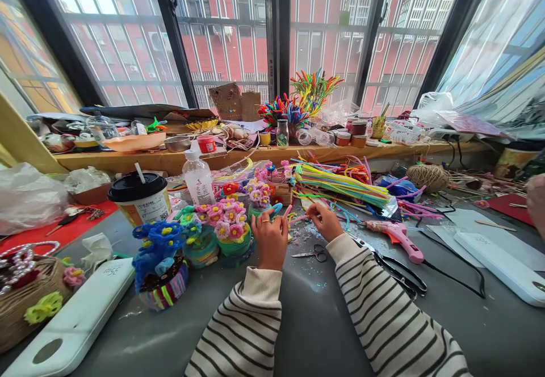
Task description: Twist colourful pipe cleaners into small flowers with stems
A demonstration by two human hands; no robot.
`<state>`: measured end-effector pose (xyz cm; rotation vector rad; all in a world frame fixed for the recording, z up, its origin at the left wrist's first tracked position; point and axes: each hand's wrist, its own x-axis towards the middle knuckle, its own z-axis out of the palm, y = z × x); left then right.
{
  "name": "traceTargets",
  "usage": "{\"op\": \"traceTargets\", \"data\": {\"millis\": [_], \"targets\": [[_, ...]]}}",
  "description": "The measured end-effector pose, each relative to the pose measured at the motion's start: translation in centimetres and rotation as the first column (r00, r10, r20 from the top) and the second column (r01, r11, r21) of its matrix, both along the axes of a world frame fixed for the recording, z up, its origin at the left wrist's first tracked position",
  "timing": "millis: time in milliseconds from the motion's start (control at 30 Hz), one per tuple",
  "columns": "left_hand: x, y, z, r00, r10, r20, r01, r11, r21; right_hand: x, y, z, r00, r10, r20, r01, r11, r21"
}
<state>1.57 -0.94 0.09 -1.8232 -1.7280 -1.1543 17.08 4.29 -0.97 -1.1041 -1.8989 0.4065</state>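
My left hand point(269, 242), with a ring on one finger, is closed on a pink pipe cleaner point(299, 218). A bent blue pipe cleaner point(276, 209) shows at its fingertips. The pink strand runs across to my right hand point(327, 222), whose thumb and finger pinch its other end. Just left of my left hand stands a small pot of pink pipe-cleaner flowers point(230, 223). Small scissors point(313, 254) lie on the grey table point(306, 320) below and between my hands, beside scattered glittery bits. Behind my hands lies a bundle of yellow and green pipe cleaners point(349, 183).
A pink glue gun point(395, 235) and black-handled pliers point(402, 275) lie by my right forearm. To the left are a blue flower pot point(159, 266), a lidded cup point(142, 198), a bottle point(198, 181) and a white device point(80, 314). Part of someone's hand point(537, 198) shows at the right edge.
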Motion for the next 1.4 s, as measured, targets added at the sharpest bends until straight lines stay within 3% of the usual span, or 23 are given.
{"op": "traceTargets", "data": {"millis": [433, 967, 1300, 1400], "targets": [[0.1, 0.01, 0.05, 1.0, 0.001, 0.011, -0.002, 1.0, 0.028, 0.02, 0.08, -0.24, 0.998, -0.055, -0.027, 0.055, 0.998, 0.014], [0.18, -0.16, 0.2, 1.0, 0.005, 0.021, -0.004, 1.0, -0.007, -0.02, 0.09, -0.14, 0.999, -0.03, -0.012, 0.03, 1.0, 0.002], [0.23, -0.22, 0.42, 1.0, 0.019, -0.025, -0.019, 1.0, -0.021, 0.31, -0.04, 0.22, 0.99, -0.142, 0.008, 0.142, 0.99, -0.012], [0.4, -0.03, 0.54, 0.996, -0.024, -0.085, 0.019, 0.998, -0.06, 0.63, -0.2, 0.41, 0.98, -0.2, -0.009, 0.199, 0.98, -0.023]]}}
